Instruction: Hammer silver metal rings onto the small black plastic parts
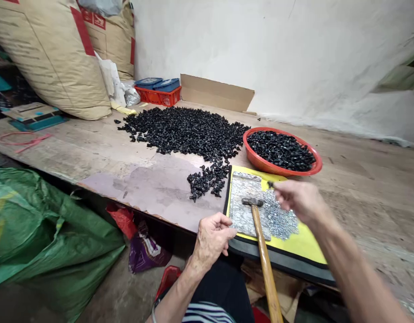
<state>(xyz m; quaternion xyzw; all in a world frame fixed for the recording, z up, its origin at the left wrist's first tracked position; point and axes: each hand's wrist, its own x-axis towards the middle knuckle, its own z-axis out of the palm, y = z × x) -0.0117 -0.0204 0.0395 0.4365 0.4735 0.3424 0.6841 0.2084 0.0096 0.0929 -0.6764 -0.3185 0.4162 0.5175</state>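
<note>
Over the yellow mat (304,242), hands are apart. Right hand (299,202) is above the mat's far side, pinching one small black plastic piece (270,184) between the fingertips. Left hand (211,240) is just off the mat's near-left edge, fingers loosely curled, nothing visible in it. On the mat: a scuffed metal plate (243,211), with a wood-handled hammer (263,260) lying across it, head at the plate's upper part, handle running past the mat's near edge toward me. Small silver fasteners (281,220) are heaped just right of the plate. Beyond the mat's far edge, a red bowl (282,152) is full of black pieces. Left of that bowl, a small cluster of black pieces (208,181) trails from a big pile (183,130) on the wooden tabletop (58,152). Farther back sits a red crate (158,96) with blue boxes on it.
</note>
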